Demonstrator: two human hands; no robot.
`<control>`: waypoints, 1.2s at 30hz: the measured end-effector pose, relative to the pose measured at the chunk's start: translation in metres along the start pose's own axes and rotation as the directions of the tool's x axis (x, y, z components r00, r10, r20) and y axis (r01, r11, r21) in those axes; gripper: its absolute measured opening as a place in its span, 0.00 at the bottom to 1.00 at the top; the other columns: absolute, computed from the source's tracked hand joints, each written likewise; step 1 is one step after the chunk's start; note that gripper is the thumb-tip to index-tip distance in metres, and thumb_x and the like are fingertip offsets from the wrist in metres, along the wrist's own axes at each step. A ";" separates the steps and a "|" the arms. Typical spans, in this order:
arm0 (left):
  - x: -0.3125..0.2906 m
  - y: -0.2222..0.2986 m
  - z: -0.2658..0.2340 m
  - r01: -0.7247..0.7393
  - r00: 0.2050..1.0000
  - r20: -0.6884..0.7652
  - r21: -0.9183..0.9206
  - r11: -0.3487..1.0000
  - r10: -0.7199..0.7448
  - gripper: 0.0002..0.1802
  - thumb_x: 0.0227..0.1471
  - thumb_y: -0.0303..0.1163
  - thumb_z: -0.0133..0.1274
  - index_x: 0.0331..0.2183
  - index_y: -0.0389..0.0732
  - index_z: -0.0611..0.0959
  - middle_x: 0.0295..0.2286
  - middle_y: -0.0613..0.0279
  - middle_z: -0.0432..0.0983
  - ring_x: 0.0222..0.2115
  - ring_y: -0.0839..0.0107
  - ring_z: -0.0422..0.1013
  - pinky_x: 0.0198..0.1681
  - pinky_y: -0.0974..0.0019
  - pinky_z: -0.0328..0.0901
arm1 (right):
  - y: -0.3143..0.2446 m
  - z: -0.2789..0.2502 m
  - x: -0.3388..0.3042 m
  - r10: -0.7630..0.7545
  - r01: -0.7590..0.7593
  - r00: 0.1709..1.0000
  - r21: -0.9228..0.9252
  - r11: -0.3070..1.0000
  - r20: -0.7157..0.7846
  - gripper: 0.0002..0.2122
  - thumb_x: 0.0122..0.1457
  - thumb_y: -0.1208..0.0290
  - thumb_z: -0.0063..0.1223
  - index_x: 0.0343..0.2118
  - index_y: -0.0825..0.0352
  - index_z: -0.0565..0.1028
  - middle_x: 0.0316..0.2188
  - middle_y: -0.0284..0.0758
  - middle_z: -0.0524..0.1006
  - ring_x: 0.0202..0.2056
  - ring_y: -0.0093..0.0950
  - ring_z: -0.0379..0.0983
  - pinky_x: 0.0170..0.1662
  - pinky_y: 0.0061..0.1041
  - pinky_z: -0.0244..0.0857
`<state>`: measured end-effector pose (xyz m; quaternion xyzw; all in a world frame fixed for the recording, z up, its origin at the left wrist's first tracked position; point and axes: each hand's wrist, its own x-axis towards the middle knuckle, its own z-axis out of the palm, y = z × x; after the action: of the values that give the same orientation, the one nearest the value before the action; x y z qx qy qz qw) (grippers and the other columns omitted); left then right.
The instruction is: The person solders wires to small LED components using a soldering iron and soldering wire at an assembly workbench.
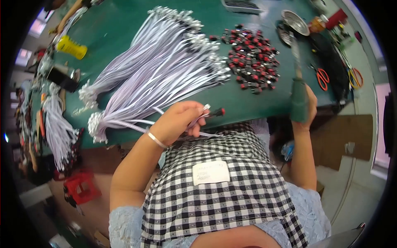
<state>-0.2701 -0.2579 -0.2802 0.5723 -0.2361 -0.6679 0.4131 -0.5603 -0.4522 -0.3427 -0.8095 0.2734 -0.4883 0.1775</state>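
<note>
My left hand is closed at the table's near edge, its fingertips pinching a white cable. A small black switch with a red end sticks out just past those fingertips; whether it is joined to the cable's wires I cannot tell. On the right, my right hand is wrapped round the green handle of a soldering iron, blurred, its rod pointing away from me toward a round metal dish. Beyond my left hand lie bundles of white cables with white connectors. Several red and black switches are heaped to their right.
Orange-handled scissors lie right of the iron, with another pair farther right. A yellow bottle and a black box stand at the left. More cables hang there, above a red stool. Other people's arms show at the far left.
</note>
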 end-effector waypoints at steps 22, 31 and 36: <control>0.019 0.013 -0.003 -0.302 0.542 0.086 0.948 0.098 0.836 0.03 0.41 0.23 0.51 0.25 0.37 0.76 0.22 0.57 0.71 0.25 0.61 0.67 0.28 0.65 0.62 | -0.028 0.027 0.024 -0.060 0.071 0.996 -0.205 0.976 0.063 0.14 0.40 0.77 0.53 0.34 0.64 0.70 0.29 0.34 0.73 0.31 0.30 0.69 0.39 0.26 0.58; 0.058 0.031 -0.015 -0.047 0.527 0.061 0.998 -0.042 0.848 0.06 0.36 0.30 0.55 0.22 0.43 0.76 0.21 0.63 0.67 0.25 0.63 0.65 0.27 0.62 0.61 | -0.060 0.009 0.016 0.356 -0.361 0.932 0.199 0.911 0.060 0.12 0.47 0.84 0.49 0.36 0.69 0.68 0.33 0.32 0.68 0.33 0.21 0.65 0.38 0.20 0.60; 0.051 0.029 -0.014 -0.163 0.506 0.027 0.984 0.065 0.862 0.05 0.36 0.28 0.54 0.22 0.42 0.74 0.22 0.63 0.68 0.25 0.62 0.65 0.28 0.62 0.61 | -0.065 0.017 0.011 0.482 -0.479 0.871 0.391 0.786 0.098 0.15 0.47 0.85 0.49 0.40 0.68 0.67 0.33 0.32 0.69 0.34 0.21 0.66 0.38 0.21 0.62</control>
<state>-0.2485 -0.3135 -0.2902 0.7263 -0.6256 0.0300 0.2833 -0.5239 -0.4074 -0.3068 -0.6572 0.3642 -0.4756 0.4574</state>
